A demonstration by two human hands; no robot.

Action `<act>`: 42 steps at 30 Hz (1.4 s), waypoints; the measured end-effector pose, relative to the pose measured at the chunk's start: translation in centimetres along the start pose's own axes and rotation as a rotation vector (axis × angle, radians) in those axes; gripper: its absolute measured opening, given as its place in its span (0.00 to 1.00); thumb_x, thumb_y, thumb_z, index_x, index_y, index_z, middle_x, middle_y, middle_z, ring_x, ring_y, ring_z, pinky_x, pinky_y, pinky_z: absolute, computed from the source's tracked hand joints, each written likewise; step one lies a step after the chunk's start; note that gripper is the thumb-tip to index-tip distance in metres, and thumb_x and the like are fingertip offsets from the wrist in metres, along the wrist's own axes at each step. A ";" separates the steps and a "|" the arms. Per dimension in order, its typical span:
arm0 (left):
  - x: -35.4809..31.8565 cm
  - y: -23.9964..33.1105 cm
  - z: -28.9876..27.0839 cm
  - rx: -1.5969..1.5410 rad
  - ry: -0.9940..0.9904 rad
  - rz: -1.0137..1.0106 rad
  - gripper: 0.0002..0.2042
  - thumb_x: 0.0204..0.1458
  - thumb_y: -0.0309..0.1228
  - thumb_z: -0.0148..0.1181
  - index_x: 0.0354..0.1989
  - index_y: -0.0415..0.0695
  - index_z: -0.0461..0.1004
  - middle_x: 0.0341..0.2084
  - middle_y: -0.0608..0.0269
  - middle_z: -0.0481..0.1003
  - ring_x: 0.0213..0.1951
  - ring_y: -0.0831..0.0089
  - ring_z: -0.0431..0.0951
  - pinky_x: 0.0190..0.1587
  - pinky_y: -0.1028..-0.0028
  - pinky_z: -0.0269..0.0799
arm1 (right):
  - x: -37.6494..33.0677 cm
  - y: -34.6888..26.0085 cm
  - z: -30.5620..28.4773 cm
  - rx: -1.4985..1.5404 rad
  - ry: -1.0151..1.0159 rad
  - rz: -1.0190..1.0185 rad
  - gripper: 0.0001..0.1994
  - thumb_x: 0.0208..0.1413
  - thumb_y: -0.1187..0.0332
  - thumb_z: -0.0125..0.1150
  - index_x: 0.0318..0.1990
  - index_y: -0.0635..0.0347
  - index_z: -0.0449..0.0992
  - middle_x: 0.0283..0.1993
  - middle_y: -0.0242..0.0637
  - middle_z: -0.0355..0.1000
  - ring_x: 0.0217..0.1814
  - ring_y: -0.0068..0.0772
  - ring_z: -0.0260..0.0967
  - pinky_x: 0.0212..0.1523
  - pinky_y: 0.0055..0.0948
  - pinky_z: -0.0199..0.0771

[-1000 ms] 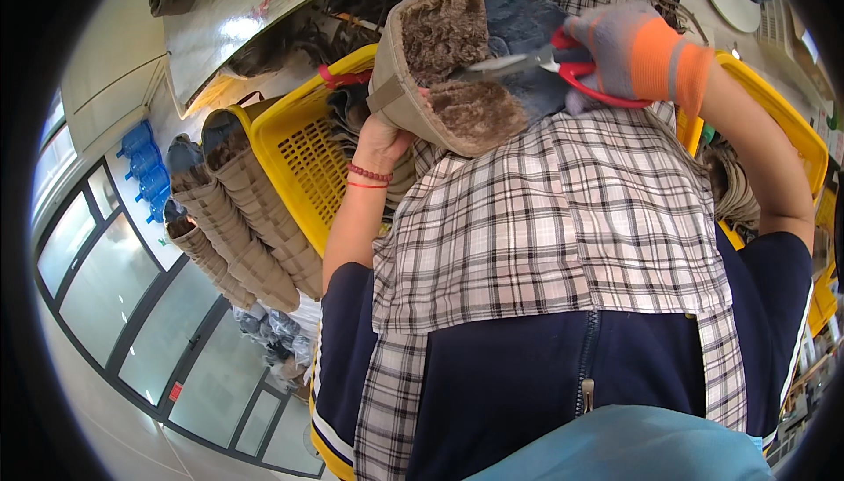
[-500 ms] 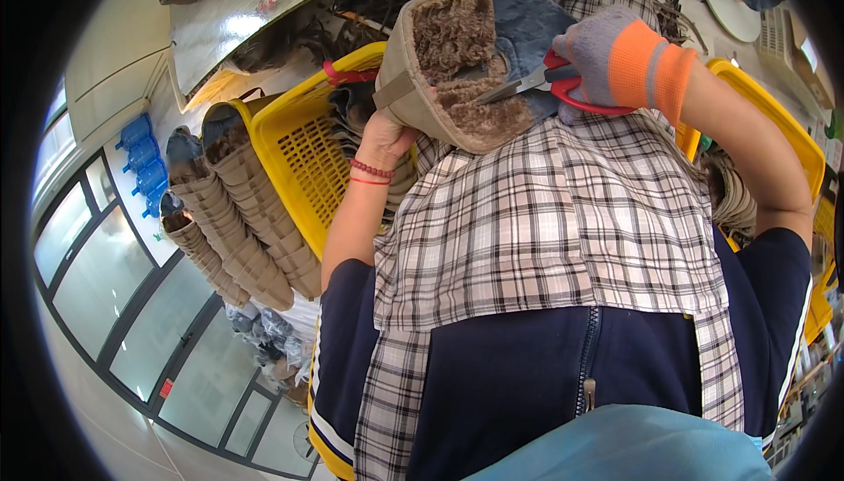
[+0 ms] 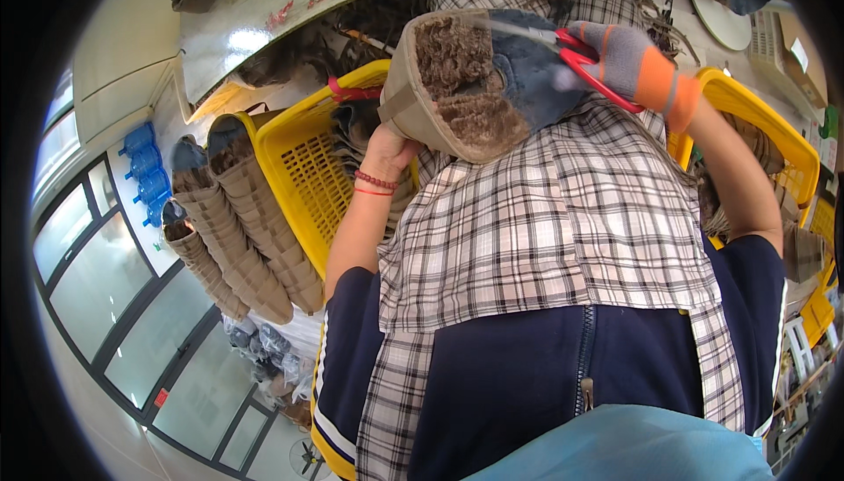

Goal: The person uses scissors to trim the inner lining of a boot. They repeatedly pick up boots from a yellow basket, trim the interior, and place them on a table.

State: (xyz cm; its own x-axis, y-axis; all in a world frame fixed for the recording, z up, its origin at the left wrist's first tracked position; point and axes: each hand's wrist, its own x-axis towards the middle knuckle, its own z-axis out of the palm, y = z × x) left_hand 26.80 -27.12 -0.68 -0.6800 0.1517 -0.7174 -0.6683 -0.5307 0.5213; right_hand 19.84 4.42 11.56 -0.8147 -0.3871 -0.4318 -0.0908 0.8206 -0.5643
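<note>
A cup-shaped tan fabric piece (image 3: pixel 406 103) is in front of my lap, its opening turned up toward me. Brown plush (image 3: pixel 479 120) lines one part of it, and blue-grey cloth (image 3: pixel 532 72) covers the far right part; I cannot tell its exact kind. My bare left hand (image 3: pixel 389 151), with red bracelets at the wrist, grips its lower left edge, fingers partly hidden beneath. My right hand (image 3: pixel 620 59), in a grey and orange glove, is closed round red-handled scissors (image 3: pixel 580 57). Their blades, blurred, lie across the upper edge of the blue-grey cloth.
A yellow plastic basket (image 3: pixel 308 186) with similar pieces stands at my left, beside tall nested stacks (image 3: pixel 233 226) of them. Another yellow basket (image 3: pixel 774 129) is at my right. A worn tabletop (image 3: pixel 255 24) crosses the far side. My checked apron (image 3: pixel 519 244) covers my lap.
The scissors have moved from the brown plush up to the far edge of the blue-grey cloth. My left hand keeps its hold; the piece has shifted slightly nearer.
</note>
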 end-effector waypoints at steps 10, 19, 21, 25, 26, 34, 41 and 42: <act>-0.9 6.9 10.6 0.545 -0.392 0.302 0.15 0.51 0.28 0.53 0.48 0.40 0.69 0.31 0.60 0.75 0.25 0.73 0.77 0.16 0.76 0.70 | 1.2 -6.7 4.0 0.993 0.482 -0.210 0.20 0.43 0.58 0.68 0.38 0.64 0.71 0.26 0.33 0.69 0.29 0.23 0.62 0.32 0.26 0.66; 6.1 15.0 24.1 1.132 -0.190 1.603 0.12 0.50 0.30 0.57 0.42 0.39 0.73 0.42 0.56 0.73 0.45 0.63 0.69 0.48 0.70 0.65 | -9.1 4.1 -6.1 0.541 1.491 -0.128 0.16 0.46 0.68 0.65 0.42 0.65 0.70 0.36 0.40 0.73 0.36 0.31 0.71 0.37 0.29 0.70; 9.3 17.2 25.0 1.143 -0.101 1.710 0.16 0.49 0.33 0.59 0.46 0.41 0.72 0.46 0.55 0.72 0.50 0.59 0.66 0.53 0.67 0.61 | -8.0 8.4 -8.4 0.410 1.559 0.009 0.17 0.46 0.67 0.65 0.41 0.66 0.70 0.35 0.41 0.73 0.35 0.30 0.71 0.37 0.28 0.70; 12.7 18.3 27.7 1.174 -0.144 1.512 0.20 0.47 0.37 0.60 0.50 0.46 0.71 0.47 0.56 0.72 0.51 0.58 0.66 0.55 0.66 0.60 | -3.0 14.3 -12.5 0.260 1.357 -0.078 0.22 0.46 0.66 0.66 0.48 0.66 0.70 0.37 0.39 0.73 0.37 0.25 0.68 0.40 0.26 0.69; 12.7 18.6 28.0 1.186 -0.156 1.429 0.20 0.47 0.37 0.61 0.50 0.46 0.72 0.47 0.56 0.72 0.52 0.59 0.66 0.55 0.66 0.60 | -1.7 14.1 -13.1 0.364 1.263 -0.290 0.21 0.47 0.66 0.65 0.48 0.66 0.70 0.38 0.37 0.74 0.37 0.24 0.68 0.41 0.25 0.69; 12.9 18.5 28.4 1.040 -0.258 1.556 0.16 0.44 0.31 0.61 0.44 0.41 0.75 0.37 0.53 0.77 0.43 0.63 0.76 0.47 0.72 0.68 | 8.0 19.9 -12.4 0.926 1.443 -0.394 0.14 0.57 0.68 0.53 0.50 0.61 0.69 0.40 0.28 0.70 0.40 0.20 0.67 0.41 0.21 0.68; 18.1 21.4 21.1 0.395 0.154 1.003 0.08 0.54 0.28 0.52 0.38 0.38 0.74 0.24 0.60 0.75 0.16 0.78 0.72 0.17 0.80 0.63 | 4.1 17.8 -9.2 1.132 1.354 -0.566 0.27 0.57 0.46 0.49 0.46 0.65 0.70 0.31 0.28 0.71 0.31 0.23 0.66 0.34 0.23 0.68; 18.7 21.5 21.1 0.375 0.048 0.871 0.09 0.53 0.31 0.55 0.36 0.38 0.75 0.23 0.63 0.75 0.12 0.79 0.69 0.13 0.80 0.57 | 3.1 19.5 -8.9 1.103 1.237 -0.504 0.30 0.56 0.44 0.49 0.48 0.67 0.69 0.29 0.30 0.70 0.24 0.19 0.63 0.25 0.18 0.64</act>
State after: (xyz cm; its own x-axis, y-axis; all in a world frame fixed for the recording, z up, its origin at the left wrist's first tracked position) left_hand -6.61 -18.11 6.88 -0.9774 -0.2103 -0.0201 0.0092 -0.1377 0.9904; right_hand 10.48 22.91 5.48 -0.8011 0.4643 0.3777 -0.4814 -0.1249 -0.8676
